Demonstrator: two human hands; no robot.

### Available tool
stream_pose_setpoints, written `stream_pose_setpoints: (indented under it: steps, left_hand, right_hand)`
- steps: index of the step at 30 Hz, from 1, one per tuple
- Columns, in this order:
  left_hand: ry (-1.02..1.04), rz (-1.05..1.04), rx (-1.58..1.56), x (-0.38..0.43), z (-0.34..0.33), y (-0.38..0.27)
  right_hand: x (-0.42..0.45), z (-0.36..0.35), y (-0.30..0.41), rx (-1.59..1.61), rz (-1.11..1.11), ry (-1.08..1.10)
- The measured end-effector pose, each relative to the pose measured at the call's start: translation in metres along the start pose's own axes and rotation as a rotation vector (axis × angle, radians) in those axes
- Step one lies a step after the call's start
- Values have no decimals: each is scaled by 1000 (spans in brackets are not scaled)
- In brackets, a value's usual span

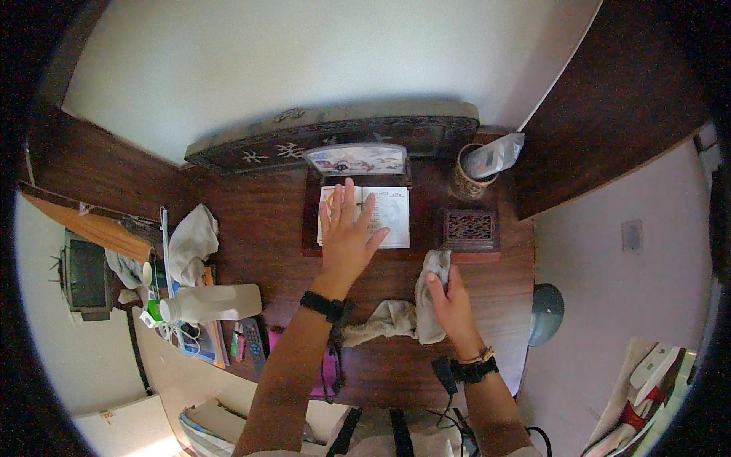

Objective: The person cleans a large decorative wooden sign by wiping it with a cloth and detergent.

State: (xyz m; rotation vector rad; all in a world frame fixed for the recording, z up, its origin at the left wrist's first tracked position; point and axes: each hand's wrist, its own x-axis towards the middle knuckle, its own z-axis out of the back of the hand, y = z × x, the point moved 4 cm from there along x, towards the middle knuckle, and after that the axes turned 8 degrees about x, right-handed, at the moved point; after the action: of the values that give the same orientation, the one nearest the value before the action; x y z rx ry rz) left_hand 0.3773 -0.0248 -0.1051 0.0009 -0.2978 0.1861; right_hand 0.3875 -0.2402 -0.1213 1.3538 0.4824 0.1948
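Spread flat with its fingers apart, my left hand point(347, 235) lies over the left page of an open booklet point(394, 223) with printed pages. The booklet sits on a dark wooden stand point(425, 228), below a small framed landscape picture point(360, 160). My right hand point(454, 305) grips a grey cloth point(436, 264) in front of the stand's right part, where a carved wooden box point(470, 230) stands. Part of the cloth trails left over the table. Whether the left palm presses on the page or hovers cannot be told.
A woven cup point(475, 177) holds a plastic-wrapped item. Behind stands a long carved board point(337, 134). To the left are a whitish plastic bottle point(217, 303), a remote control point(253, 345), another cloth point(194, 243) and a white cable point(180, 337). A purple object point(325, 374) lies near the front edge.
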Motion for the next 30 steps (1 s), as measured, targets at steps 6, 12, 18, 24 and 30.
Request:
stream_pose_setpoints:
  steps: [6, 12, 18, 24, 30]
  left_hand:
    - [88, -150, -48, 3, -19, 14]
    - [173, -94, -34, -22, -4, 22]
    - [154, 2, -84, -21, -7, 31]
    - [-131, 386, -222, -10, -3, 74]
    - [184, 714, -613, -2, 6, 77]
  right_hand:
    - [-2, -2, -5, -33, -2, 26]
    - [3, -7, -11, -136, 24, 28]
    - [5, -14, -4, -118, 30, 28]
    - [7, -18, 1, -74, 8, 54]
    - [8, -22, -4, -125, -43, 25]
